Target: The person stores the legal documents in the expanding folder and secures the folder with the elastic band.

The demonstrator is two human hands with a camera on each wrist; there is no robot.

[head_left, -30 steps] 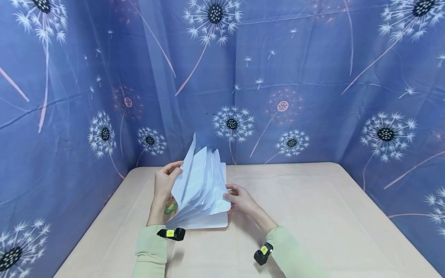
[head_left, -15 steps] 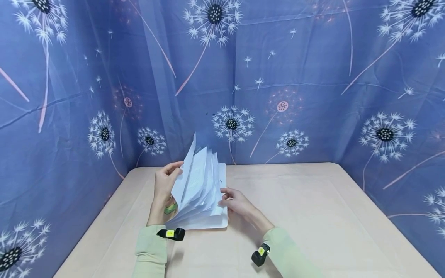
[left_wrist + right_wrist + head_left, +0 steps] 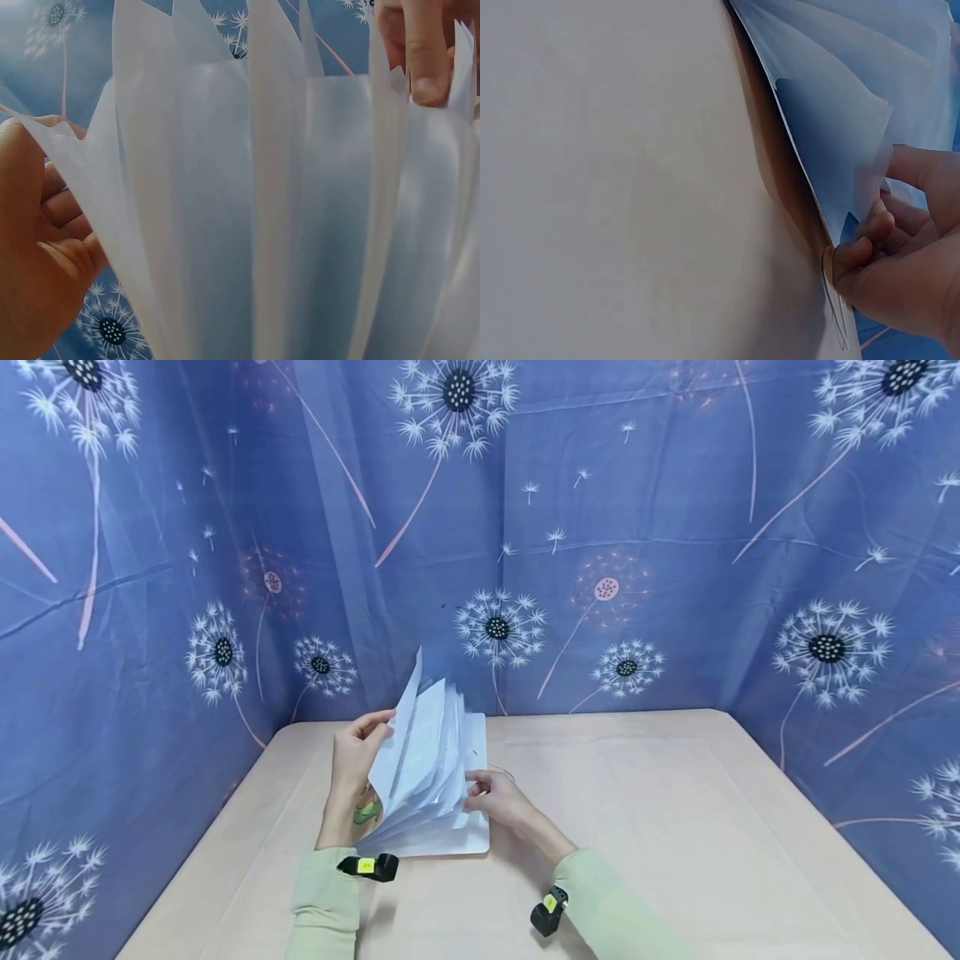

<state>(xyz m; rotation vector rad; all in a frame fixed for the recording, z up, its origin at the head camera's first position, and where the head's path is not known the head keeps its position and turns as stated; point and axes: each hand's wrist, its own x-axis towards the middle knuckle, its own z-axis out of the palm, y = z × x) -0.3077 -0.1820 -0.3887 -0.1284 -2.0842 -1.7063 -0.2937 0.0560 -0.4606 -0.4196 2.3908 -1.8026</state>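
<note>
A white document folder [image 3: 427, 768] stands fanned open on the table, its translucent leaves [image 3: 217, 202] spread and some faint printed text showing. At its left edge my left hand [image 3: 362, 752] holds the raised front cover, thumb on the inner side. A green print shows on the outer side of that cover. My right hand [image 3: 501, 797] is at the right side, pinching the edge of a leaf between thumb and fingers over the back cover. In the right wrist view its fingers [image 3: 874, 225] are curled at the leaf edges, and a thin elastic loop [image 3: 836, 300] hangs below the thumb.
The pale table [image 3: 637, 827] has rounded far corners. Blue cloth [image 3: 675, 527] with dandelion prints hangs behind it and at both sides. Each light green sleeve carries a small black wrist camera [image 3: 549, 910].
My right hand has moved left across the leaves, uncovering more of the back cover's right margin and the loop there. The left hand and front cover have stayed put.
</note>
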